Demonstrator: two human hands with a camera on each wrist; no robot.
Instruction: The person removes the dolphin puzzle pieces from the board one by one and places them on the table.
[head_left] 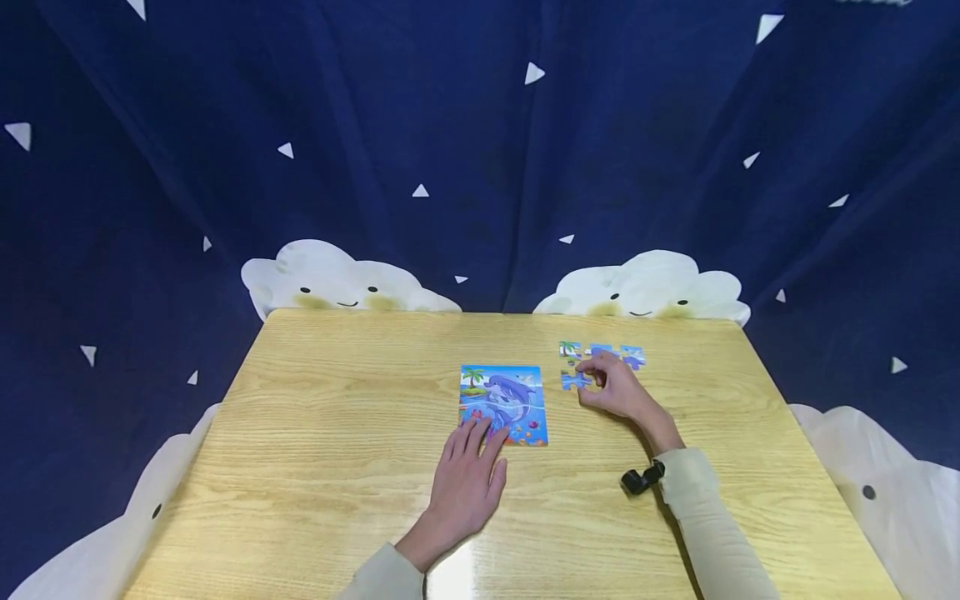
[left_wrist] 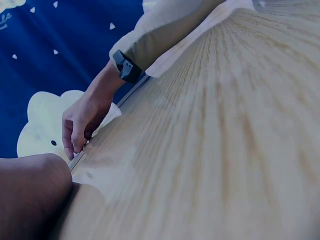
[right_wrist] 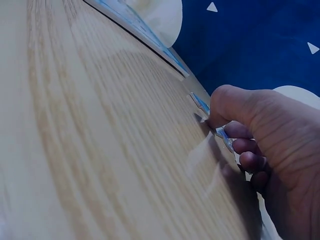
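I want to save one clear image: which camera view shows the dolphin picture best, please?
The head view: the dolphin picture faces the camera, though the left hand covers part of its lower side. The right wrist view shows it nearly edge-on, cut off at the top; in the left wrist view I cannot identify it.

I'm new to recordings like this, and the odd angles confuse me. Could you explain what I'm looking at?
There is no machine here, just a person's bare left hand and right hand. The widest picture comes from a camera worn on the head, looking down at a wooden table. The other two come from a camera on each wrist, so the table looks tilted. The left hand's fingers rest on the lower part of a square dolphin picture. Right of it lie jigsaw pieces, and the right hand's thumb and finger seem to pinch one piece.
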